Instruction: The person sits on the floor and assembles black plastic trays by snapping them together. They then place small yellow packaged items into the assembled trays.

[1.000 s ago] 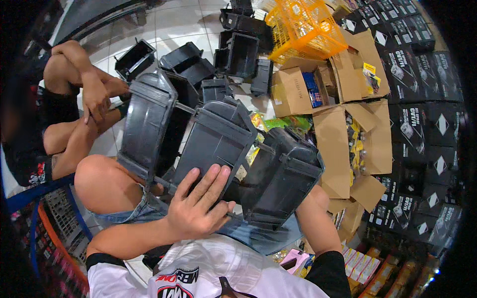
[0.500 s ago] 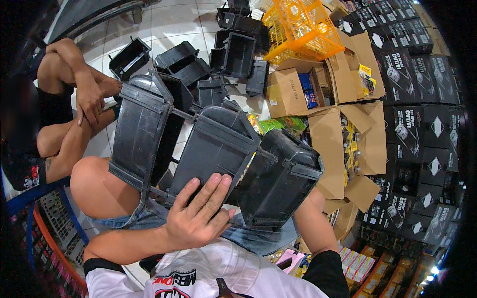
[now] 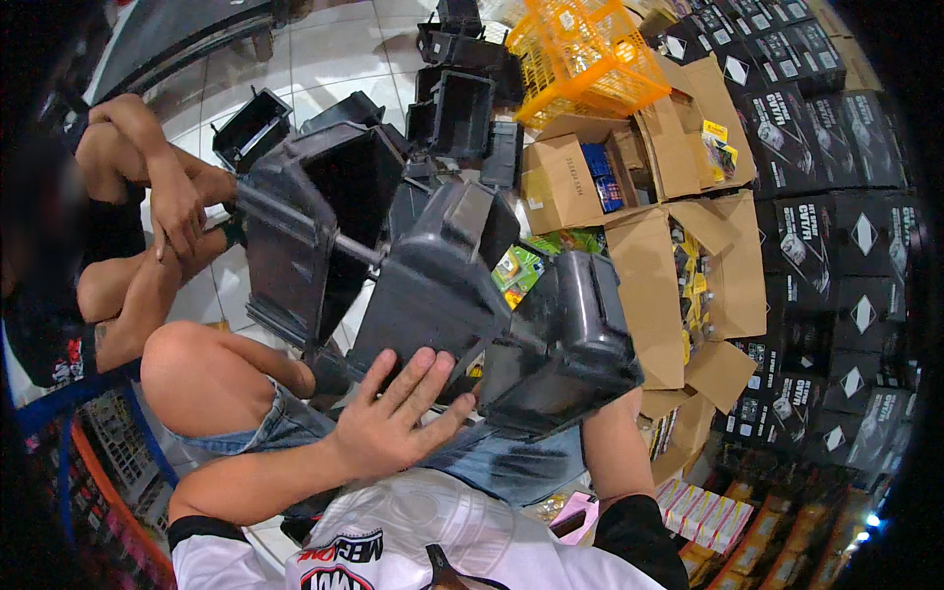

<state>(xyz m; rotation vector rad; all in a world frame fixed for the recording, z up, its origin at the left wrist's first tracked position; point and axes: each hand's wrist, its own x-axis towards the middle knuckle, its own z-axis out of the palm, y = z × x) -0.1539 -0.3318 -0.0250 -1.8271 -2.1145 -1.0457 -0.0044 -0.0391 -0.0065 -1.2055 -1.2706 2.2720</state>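
Three black plastic storage bins, joined side by side, are held up over my lap: a left bin (image 3: 280,246), a middle bin (image 3: 423,275) and a right bin (image 3: 565,334). Against the lower face of the middle one rests my left hand (image 3: 398,423), its fingers stretched out and apart. My right forearm (image 3: 619,447) goes up behind the right bin, which hides that hand and its fingers. Dark hollow insides show in the left bin, and the row is tilted.
More black bins (image 3: 462,113) lie on the tiled floor ahead. An orange plastic crate (image 3: 590,69) stands near open cardboard boxes (image 3: 639,285) holding small packages. Black printed boxes (image 3: 836,256) are stacked at the right. Another person's crossed arms (image 3: 177,202) are at the left.
The joined bins have tipped, so more of the left bin's inside shows and the middle bin's face looks shorter. My left hand stays on the middle bin, fingers slightly more spread.
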